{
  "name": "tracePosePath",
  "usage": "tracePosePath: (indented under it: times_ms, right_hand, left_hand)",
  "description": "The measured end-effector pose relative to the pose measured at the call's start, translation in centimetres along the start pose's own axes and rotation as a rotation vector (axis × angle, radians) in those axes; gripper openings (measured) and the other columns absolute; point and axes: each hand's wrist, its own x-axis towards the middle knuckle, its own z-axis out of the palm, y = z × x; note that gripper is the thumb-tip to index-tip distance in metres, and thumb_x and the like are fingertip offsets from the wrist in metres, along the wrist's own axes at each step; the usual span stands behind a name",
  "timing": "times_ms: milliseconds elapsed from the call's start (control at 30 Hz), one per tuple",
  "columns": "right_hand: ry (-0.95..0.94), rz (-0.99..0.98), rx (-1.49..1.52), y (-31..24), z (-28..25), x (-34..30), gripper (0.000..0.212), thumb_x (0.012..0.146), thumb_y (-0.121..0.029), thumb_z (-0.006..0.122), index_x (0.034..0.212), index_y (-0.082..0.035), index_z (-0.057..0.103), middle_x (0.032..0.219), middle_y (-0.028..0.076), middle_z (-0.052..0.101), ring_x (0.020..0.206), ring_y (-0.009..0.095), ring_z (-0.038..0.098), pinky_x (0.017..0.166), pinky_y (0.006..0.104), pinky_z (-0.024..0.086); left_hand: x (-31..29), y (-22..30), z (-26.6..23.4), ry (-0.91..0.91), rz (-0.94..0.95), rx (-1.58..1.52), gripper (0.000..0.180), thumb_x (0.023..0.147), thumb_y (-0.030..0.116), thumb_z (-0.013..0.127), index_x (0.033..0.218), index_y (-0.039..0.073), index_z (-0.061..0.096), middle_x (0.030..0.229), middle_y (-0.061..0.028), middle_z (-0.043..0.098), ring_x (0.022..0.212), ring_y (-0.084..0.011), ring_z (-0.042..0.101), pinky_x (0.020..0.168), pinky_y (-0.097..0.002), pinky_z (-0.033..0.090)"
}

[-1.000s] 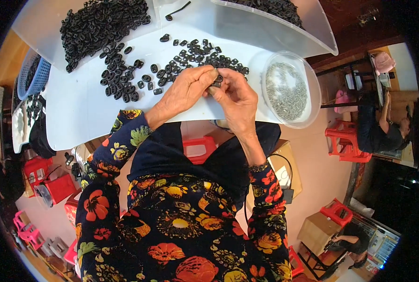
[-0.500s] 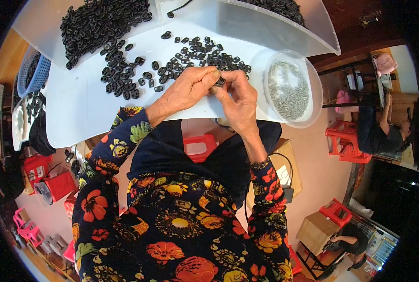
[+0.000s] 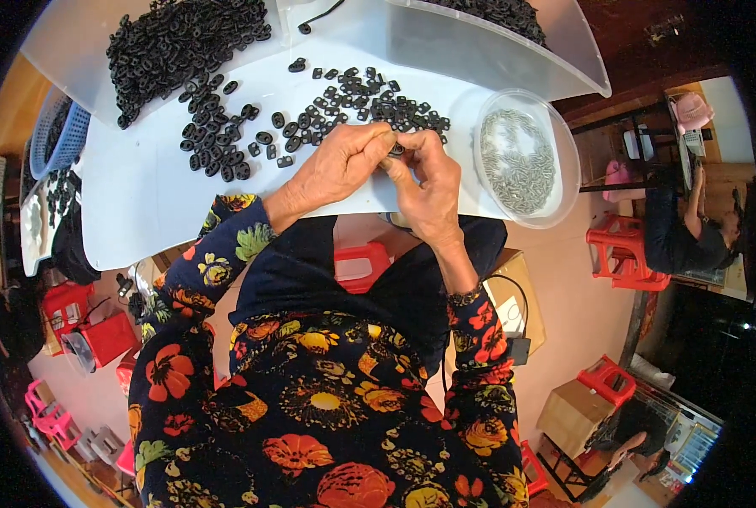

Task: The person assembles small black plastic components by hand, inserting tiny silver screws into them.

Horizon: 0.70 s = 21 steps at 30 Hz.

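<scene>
A small black plastic part (image 3: 396,150) is pinched between the fingertips of both hands, above the near edge of the white table (image 3: 141,203). My left hand (image 3: 340,165) is closed on it from the left, thumb and fingers pressed together. My right hand (image 3: 429,182) grips it from the right, and the fingers hide most of it. Just beyond the hands lies a loose spread of small black pieces (image 3: 335,106). Left of them is a cluster of larger oval black parts with holes (image 3: 213,135). A round clear tub (image 3: 568,182) of small metal pins (image 3: 522,161) stands right of my right hand.
A translucent bin (image 3: 73,59) at the far left spills a heap of black parts (image 3: 183,51). Another translucent bin (image 3: 496,59) stands far right. A blue basket (image 3: 64,140) sits at the left edge. Red stools (image 3: 619,250) and other people are off to the right.
Both hands stay together on the small black part, with only slight finger movement. The view has shifted a little. At the lower right, another person has moved their arm.
</scene>
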Motion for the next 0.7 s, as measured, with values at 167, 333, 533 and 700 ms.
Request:
tracePosePath:
  times_ms: [167,333,533,700]
  right_hand:
    - [0.013,-0.011,0.019,-0.07,-0.05,-0.26,0.021,0.079,-0.002,0.067,0.094,0.001,0.052,0.077,0.011,0.060,0.065,0.018,0.059,0.061,0.0297,0.048]
    - [0.030,-0.053,0.015,0.22,0.21,-0.35,0.021,0.080,-0.002,0.066,0.094,0.001,0.051,0.078,0.012,0.060,0.066,0.018,0.060,0.062,0.0301,0.049]
    - [0.036,-0.074,-0.004,0.40,0.19,-0.50,0.020,0.081,-0.002,0.066,0.094,0.001,0.051,0.076,0.012,0.060,0.066,0.018,0.061,0.060,0.0296,0.049]
    - [0.028,-0.069,0.053,0.56,0.29,-0.31,0.020,0.080,-0.002,0.068,0.093,0.000,0.052,0.076,0.010,0.061,0.065,0.014,0.060,0.060,0.0279,0.049]
  left_hand:
    - [0.16,0.24,0.06,-0.021,-0.006,-0.020,0.031,0.096,0.023,0.044,0.077,-0.002,0.045,0.058,-0.0084,0.039,0.053,-0.0164,0.038,0.051,-0.0327,0.036]
    - [0.12,0.40,-0.15,-0.048,-0.037,-0.036,0.033,0.097,0.024,0.043,0.077,-0.002,0.044,0.059,-0.0079,0.041,0.055,-0.0157,0.039,0.053,-0.0317,0.038]
    - [0.17,0.46,-0.14,-0.071,0.014,-0.015,0.034,0.098,0.025,0.041,0.076,-0.002,0.044,0.060,-0.0072,0.041,0.056,-0.0154,0.041,0.054,-0.0313,0.039]
    - [0.19,0.54,-0.34,-0.077,-0.009,-0.045,0.034,0.098,0.025,0.041,0.078,-0.002,0.045,0.060,-0.0075,0.040,0.055,-0.0161,0.041,0.053,-0.0318,0.038]
